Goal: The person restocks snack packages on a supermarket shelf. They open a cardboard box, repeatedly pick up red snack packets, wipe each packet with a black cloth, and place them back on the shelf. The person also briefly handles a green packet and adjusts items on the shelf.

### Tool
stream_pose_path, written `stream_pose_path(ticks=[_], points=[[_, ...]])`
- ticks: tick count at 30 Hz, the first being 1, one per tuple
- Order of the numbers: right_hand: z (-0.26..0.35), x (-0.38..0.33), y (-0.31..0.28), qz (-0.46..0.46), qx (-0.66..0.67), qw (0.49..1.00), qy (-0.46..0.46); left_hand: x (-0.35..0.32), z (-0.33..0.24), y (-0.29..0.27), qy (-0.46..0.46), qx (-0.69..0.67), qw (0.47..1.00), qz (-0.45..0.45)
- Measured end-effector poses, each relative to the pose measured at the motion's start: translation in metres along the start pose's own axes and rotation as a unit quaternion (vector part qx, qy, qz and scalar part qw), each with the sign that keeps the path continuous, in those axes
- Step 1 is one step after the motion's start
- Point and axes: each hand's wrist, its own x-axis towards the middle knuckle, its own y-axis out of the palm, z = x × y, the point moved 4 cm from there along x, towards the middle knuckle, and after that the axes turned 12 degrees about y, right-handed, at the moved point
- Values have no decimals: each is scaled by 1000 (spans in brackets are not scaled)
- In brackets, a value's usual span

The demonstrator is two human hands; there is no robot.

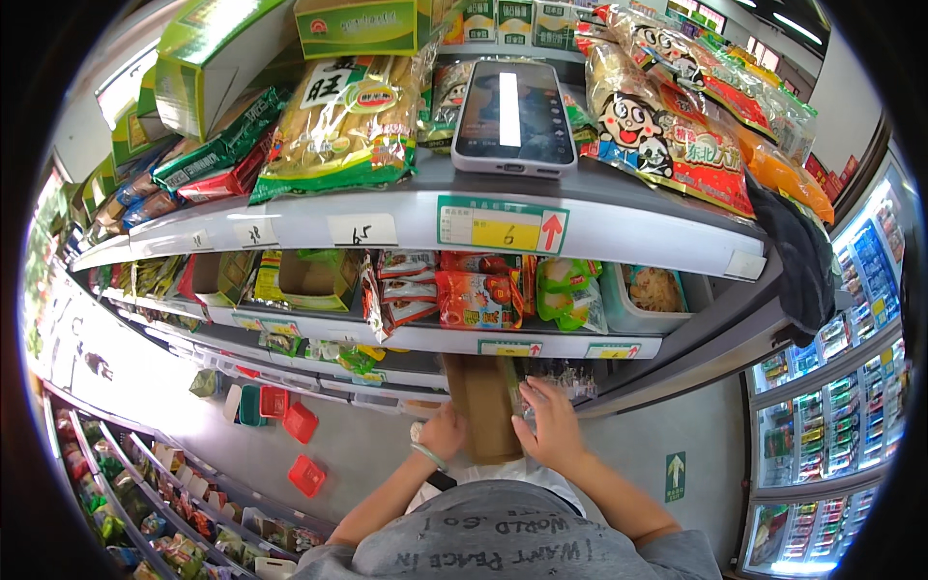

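Note:
A brown, open cardboard box [486, 411] is in front of me at the lower shelf edge, and its inside looks bare. At its left side is my left hand [443, 431], fingers curled round the box's edge; a bracelet and a dark band circle that wrist. My right hand [550, 421] grips the opposite wall, thumb low and fingers stretched along the rim. Just beyond those fingers lie small clear-wrapped packets [565, 377] on a low shelf, partly hidden. Red snack packets [474, 298] and green packets [568, 295] fill the shelf above the box.
A phone [512, 121] leans on the top shelf between snack bags [338, 126]. Dark cloth [795, 266] hangs off the shelf's right end. Red baskets [302, 422] are on the floor at left. Lit drink fridges [831, 425] line the right; another stocked shelf [184, 493] runs lower left.

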Motion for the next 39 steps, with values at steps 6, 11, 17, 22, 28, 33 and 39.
stream_pose_path(ticks=[6, 11, 17, 22, 28, 33, 39], points=[[-39, -51, 3, 44, -18, 991, 128, -21, 22, -63, -70, 19, 997, -24], [-66, -75, -19, 10, 48, 978, 203, -86, 41, -112, -135, 7, 985, -110], [-78, -89, -18, 38, 76, 967, 240, -125, 63, -117, -193, 5, 969, -157], [-67, -85, -7, 83, 86, 964, 237, -117, 22, -110, -183, -5, 974, -132], [-48, -77, -4, 140, 94, 963, 212, -87, -14, -94, -135, -28, 981, -134], [-42, -83, -4, 159, 99, 961, 204, -68, -43, -80, -85, 35, 992, -86], [-33, -81, -16, 170, 93, 962, 190, -56, -76, -62, -54, 72, 995, -39]])
